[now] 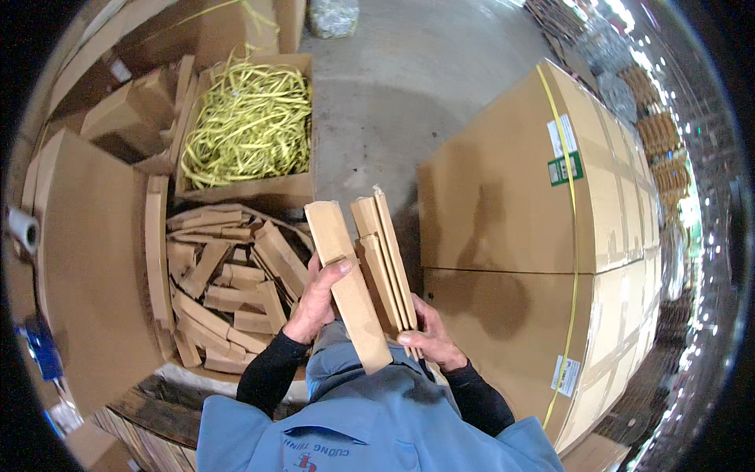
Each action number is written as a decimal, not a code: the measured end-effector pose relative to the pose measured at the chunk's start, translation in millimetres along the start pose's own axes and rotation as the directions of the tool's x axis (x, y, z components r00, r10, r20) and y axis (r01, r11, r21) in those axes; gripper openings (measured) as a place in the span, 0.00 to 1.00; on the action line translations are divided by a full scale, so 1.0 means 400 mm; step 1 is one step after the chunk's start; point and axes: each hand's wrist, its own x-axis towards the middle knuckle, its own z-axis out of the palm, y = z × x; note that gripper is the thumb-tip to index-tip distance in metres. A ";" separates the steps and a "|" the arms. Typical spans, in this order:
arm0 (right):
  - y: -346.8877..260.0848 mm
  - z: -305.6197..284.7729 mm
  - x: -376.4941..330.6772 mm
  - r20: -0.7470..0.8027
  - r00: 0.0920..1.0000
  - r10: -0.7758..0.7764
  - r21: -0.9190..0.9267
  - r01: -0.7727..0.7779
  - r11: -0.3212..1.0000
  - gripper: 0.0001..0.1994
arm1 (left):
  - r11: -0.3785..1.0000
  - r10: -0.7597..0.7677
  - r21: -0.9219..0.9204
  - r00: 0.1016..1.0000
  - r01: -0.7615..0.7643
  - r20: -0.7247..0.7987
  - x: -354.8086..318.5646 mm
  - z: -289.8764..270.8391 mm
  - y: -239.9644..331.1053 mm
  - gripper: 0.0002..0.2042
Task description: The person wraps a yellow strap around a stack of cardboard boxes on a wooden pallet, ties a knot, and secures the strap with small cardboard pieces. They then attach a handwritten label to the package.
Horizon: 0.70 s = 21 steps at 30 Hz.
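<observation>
My left hand [314, 301] is closed round a long flat cardboard strip [352, 295], its thumb lying across the front face. Beside it, my right hand [433, 335] grips a bundle of folded cardboard strips [385, 267] near their lower end. Both pieces stand slanted in front of my body, their tops leaning away and slightly left. Just left of my left hand is a large cardboard box [157, 252] holding many loose cardboard offcuts [236, 291] in a jumbled heap.
Beyond the offcuts stands a box [252, 189] heaped with tangled yellow strapping [248, 126]. Large stacked cartons [503, 220] with a yellow strap rise close on my right. Grey concrete floor [377, 94] runs between. Wrapped bundles [334, 17] lie farther off.
</observation>
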 end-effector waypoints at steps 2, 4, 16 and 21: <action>0.001 -0.044 -0.002 -0.048 0.998 -0.034 0.082 0.038 0.996 0.40 | 0.999 -0.045 0.011 0.999 0.045 0.010 0.044 0.050 -0.001 0.33; -0.011 -0.094 0.006 -0.079 0.994 -0.073 0.057 0.077 0.995 0.41 | 0.999 -0.025 0.043 0.996 0.022 0.082 0.100 0.108 0.002 0.35; -0.234 -0.511 0.058 -0.453 0.831 -0.324 0.012 0.369 0.929 0.40 | 0.993 -0.051 0.121 0.924 0.005 0.379 0.474 0.619 0.009 0.34; -0.367 -0.688 -0.065 -0.655 0.685 -0.320 0.138 0.524 0.840 0.39 | 0.997 -0.016 0.070 0.881 -0.020 0.473 0.625 0.831 0.010 0.32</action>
